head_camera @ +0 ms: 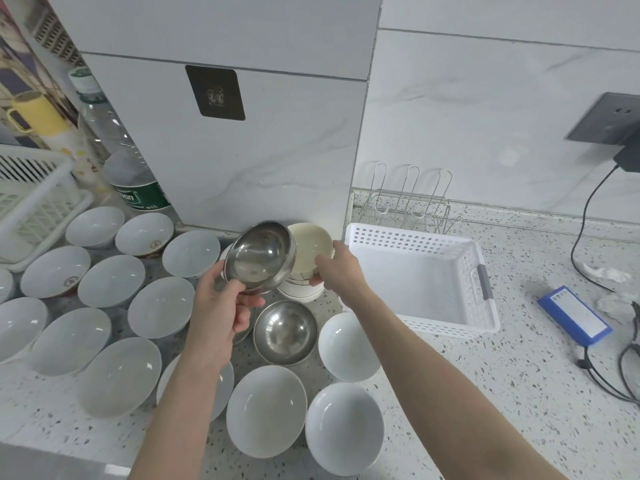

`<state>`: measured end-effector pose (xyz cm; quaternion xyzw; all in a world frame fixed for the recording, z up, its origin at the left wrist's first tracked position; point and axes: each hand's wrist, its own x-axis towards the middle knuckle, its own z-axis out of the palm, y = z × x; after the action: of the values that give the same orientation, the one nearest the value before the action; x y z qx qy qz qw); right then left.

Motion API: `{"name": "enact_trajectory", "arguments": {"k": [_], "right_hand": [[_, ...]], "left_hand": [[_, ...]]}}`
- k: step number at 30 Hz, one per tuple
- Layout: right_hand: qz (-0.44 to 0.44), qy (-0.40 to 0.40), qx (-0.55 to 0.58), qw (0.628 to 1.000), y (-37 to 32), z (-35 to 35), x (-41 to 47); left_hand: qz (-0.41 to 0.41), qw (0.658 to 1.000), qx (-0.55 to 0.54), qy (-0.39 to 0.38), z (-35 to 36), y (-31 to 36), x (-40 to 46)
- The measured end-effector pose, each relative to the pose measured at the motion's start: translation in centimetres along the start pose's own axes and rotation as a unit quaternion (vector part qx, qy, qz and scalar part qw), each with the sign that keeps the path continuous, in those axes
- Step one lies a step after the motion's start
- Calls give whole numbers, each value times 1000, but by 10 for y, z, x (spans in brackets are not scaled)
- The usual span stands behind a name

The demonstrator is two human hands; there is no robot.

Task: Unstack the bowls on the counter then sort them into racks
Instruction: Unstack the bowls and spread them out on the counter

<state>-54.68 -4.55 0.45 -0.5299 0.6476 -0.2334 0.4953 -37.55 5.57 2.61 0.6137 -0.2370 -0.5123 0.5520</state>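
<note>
My left hand (221, 306) grips a steel bowl (259, 256) by its near rim and holds it tilted above the counter. My right hand (334, 268) holds the rim of a cream bowl (310, 244) that tops a short stack of white bowls (299, 292) by the wall. A second steel bowl (285, 332) rests upright on the counter just below. Several white bowls lie spread singly over the counter, such as one bowl (161, 306) to the left and another (344, 427) at the front.
A white perforated basket (415, 237) stands right of the stack, a wire rack (408, 199) behind it against the wall. A white plastic rack (31, 202) and a water bottle (128, 161) sit at the left. A blue box (575, 315) and cables lie at the right.
</note>
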Motion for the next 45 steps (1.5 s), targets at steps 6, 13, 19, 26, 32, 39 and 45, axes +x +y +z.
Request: {"name": "enact_trajectory", "arguments": {"k": [6,13,19,26,32,39,45], "right_hand": [[-10,4,20,1000,-5,-1,-4],[-59,42,194,978,-12,-30,-34],[-50,121,271,954,39,-78,-101],[23,199,242,949,126,-94,-168],[66,213,199,954,164,-73,-176],[99,215,195,952,179,-67,-166],[109,197,183,957,183,-64,-159]], "left_hand": [[-5,1000,-20,8,-15,-10,-19],[-2,999,-41,27,-23,-15,-36],[-2,1000,-18,-4,-17,-22,-52],[-11,998,25,-62,5,-43,-73],[-27,996,42,-71,15,-58,-94],[-46,995,60,-70,13,-72,-107],[-65,993,71,-64,11,-77,-114]]}}
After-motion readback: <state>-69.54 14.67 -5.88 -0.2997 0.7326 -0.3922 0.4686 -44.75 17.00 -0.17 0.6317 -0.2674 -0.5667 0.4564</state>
